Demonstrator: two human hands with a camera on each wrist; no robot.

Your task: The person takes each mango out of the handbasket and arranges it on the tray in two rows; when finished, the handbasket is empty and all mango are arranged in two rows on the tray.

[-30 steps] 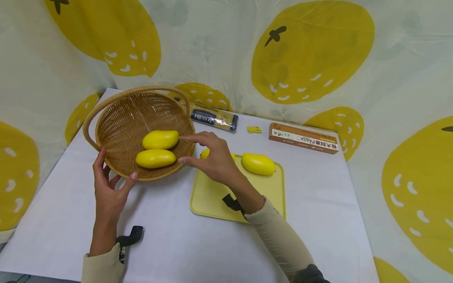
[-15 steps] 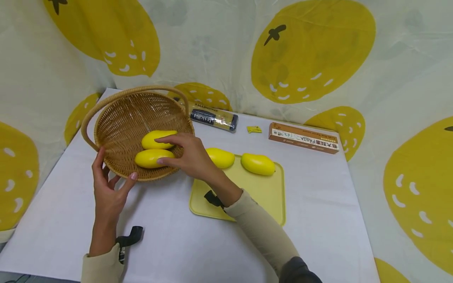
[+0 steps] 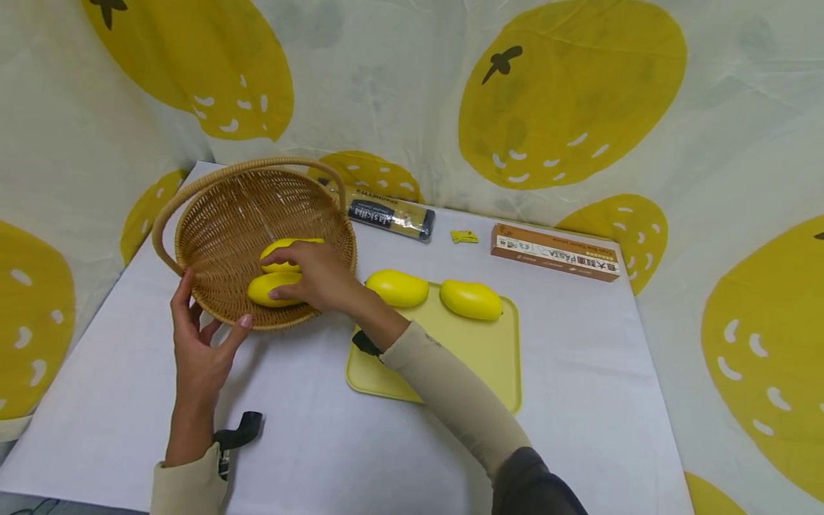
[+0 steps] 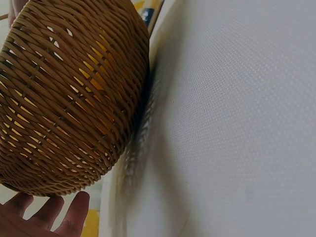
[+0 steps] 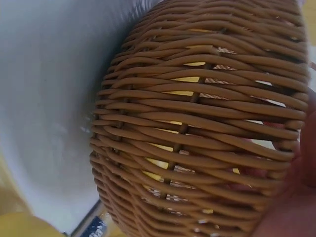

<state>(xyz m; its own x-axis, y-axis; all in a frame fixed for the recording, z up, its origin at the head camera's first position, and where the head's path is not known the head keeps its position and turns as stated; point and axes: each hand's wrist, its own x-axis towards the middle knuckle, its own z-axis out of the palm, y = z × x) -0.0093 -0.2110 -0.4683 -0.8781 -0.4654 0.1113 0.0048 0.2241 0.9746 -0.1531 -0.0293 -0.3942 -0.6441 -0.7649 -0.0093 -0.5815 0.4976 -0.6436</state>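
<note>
A brown wicker basket (image 3: 219, 229) leans with its mouth tilted toward me, left of the table's middle. Its lower left rim is held by my left hand (image 3: 201, 361), thumb and fingers spread along it. Two yellow mangoes, an upper one (image 3: 277, 247) and a lower one (image 3: 260, 287), lie side by side inside. My right hand (image 3: 325, 279) reaches over the basket's right rim, index finger across the upper mango and thumb over the lower, with a gap between. Yellow shows through the weave (image 5: 197, 118) in the right wrist view. Left fingertips (image 4: 76, 210) meet the basket's edge in the left wrist view.
On the pale yellow tray (image 3: 476, 365) lie two more mangoes, a left one (image 3: 398, 288) and a right one (image 3: 472, 300). Behind are a spaghetti packet (image 3: 393, 217), a small yellow wrapper (image 3: 464, 236) and a brown pasta box (image 3: 555, 252). A fruit-print curtain hangs at the back.
My right hand has moved left, from the mangoes' right ends to over them, uncovering the tray's left mango. The left hand, basket and mangoes have stayed in place.
</note>
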